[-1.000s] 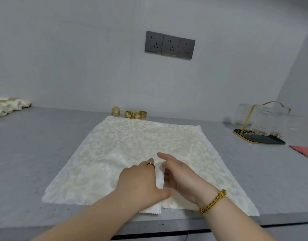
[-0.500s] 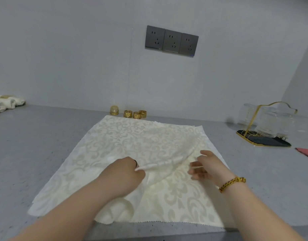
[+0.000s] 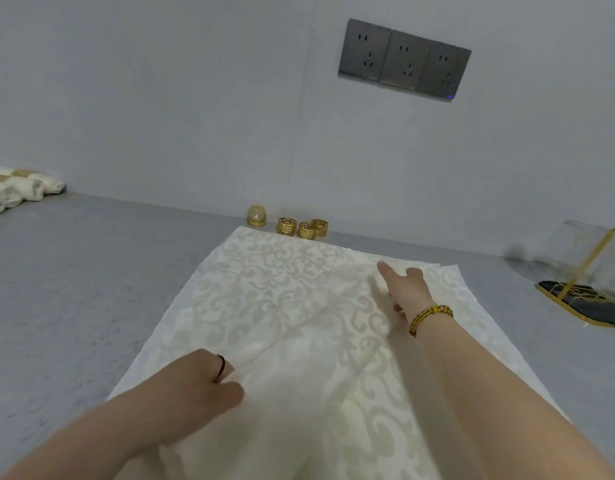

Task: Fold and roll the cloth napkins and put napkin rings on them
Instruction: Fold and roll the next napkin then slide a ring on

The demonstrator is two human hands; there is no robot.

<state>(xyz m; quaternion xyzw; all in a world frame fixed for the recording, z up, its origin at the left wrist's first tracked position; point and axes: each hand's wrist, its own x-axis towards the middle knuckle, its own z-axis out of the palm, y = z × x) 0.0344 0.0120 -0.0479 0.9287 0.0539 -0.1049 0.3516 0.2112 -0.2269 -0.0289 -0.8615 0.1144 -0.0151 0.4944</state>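
Observation:
A cream damask napkin (image 3: 271, 292) lies on the grey counter (image 3: 74, 271), folded over on itself towards the far edge. My left hand (image 3: 202, 379) grips the raised fold of cloth near the front, fingers curled into the fabric. My right hand (image 3: 401, 289) reaches to the far right part of the napkin, index finger stretched out and pressing the top layer down. Three gold napkin rings (image 3: 304, 227) stand against the wall just beyond the napkin's far edge.
A small gold dome ornament (image 3: 256, 215) sits left of the rings. Rolled napkins with rings (image 3: 18, 187) lie at the far left. A gold-framed rack with glasses (image 3: 590, 282) stands at the right. A row of wall sockets (image 3: 403, 60) is above.
Both hands lifted the near edge of the napkin and carried it away from me. My right hand moved to the far right part; my left hand keeps its hold on the fold.

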